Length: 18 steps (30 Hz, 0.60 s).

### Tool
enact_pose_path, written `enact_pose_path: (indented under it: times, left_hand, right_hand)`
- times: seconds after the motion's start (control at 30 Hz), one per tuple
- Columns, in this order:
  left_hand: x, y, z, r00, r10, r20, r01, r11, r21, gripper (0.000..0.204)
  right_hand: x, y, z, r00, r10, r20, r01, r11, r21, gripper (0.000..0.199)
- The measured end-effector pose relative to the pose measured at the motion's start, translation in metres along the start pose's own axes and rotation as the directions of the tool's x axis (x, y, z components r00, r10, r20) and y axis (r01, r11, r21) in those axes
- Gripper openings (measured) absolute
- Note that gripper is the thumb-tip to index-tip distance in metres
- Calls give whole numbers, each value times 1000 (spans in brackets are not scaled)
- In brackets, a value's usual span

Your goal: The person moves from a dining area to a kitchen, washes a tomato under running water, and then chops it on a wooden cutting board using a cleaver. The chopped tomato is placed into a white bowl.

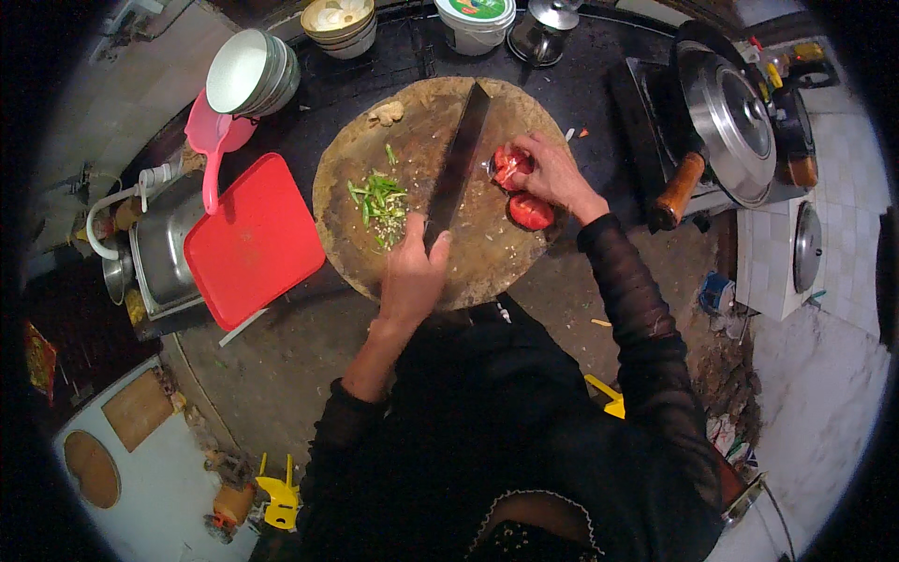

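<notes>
My left hand (415, 270) is closed around the handle end of a dark-bladed kitchen knife (459, 150). Its blade points away from me across a round wooden chopping board (513, 101). On the right side of the board, the fingers of my right hand (554, 176) are curled on a red tomato piece (508, 167). Just below, closer to me, lies another tomato half (531, 213). Left of the blade is a small heap of chopped green pepper or scallion (379, 199) with pale bits around it. A knob of ginger (386, 113) sits near the board's far-left edge.
A red tray (257, 244) lies left of the board, by a steel sink (169, 253). Beyond it are a pink ladle (217, 136) and stacked bowls (248, 75). A lidded pot (730, 122) with a wooden handle stands on the stove at right. A white tub (476, 23) stands behind.
</notes>
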<state>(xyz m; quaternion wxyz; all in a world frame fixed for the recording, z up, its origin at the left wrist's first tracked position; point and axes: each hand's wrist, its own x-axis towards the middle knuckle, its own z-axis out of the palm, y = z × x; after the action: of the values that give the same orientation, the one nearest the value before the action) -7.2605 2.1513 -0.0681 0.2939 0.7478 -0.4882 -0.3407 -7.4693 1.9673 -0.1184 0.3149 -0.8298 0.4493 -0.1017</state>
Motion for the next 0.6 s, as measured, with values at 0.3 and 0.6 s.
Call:
enact_pose_path:
  times: [0.3,0.6]
  left_hand:
    - [-3,7,18,972,-146,186,108,974,199,31]
    - [50,31,24,987,6,159,-54,953,299,31]
  right_hand:
    - [-18,0,11,997,39,-73,-31,994,105,61]
    - [-10,-15,17,911,161,-379,-150,987,58,61]
